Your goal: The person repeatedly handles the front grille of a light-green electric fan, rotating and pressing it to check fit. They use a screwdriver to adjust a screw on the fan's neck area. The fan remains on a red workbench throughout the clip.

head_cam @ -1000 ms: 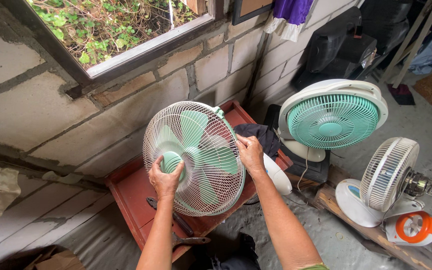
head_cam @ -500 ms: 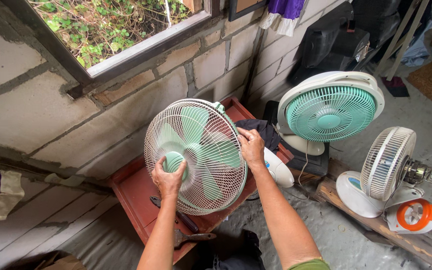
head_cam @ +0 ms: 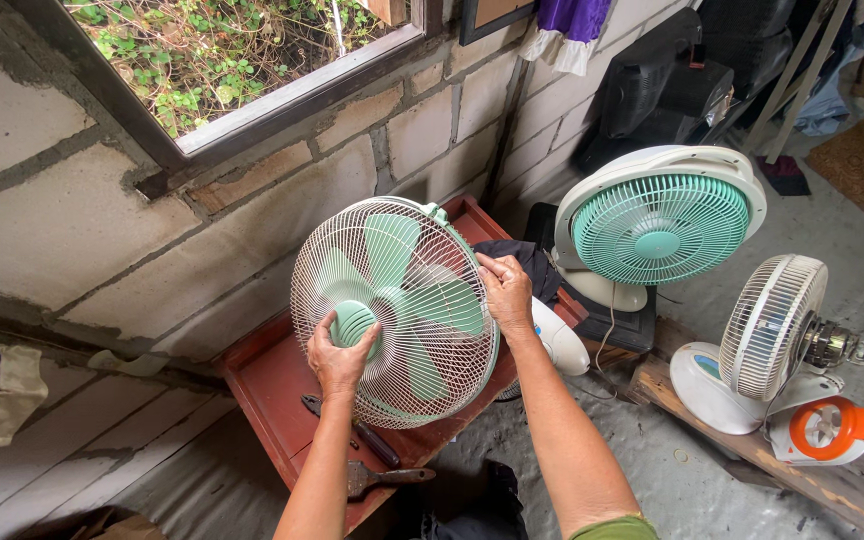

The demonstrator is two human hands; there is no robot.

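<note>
Both hands clamp the round white wire-guard fan with pale green blades — left hand low, right hand on the rim — on a red wooden tray holding a paintbrush, with a teal-grilled fan close by.

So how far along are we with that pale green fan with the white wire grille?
The white wire grille looks seated over the pale green blades, and the fan stands on the red wooden tray. In hand: the left hand presses the grille's green hub while the right hand grips its rim. Whether the rim is fastened cannot be seen. The dark-handled pliers and brush lie unused.
</note>
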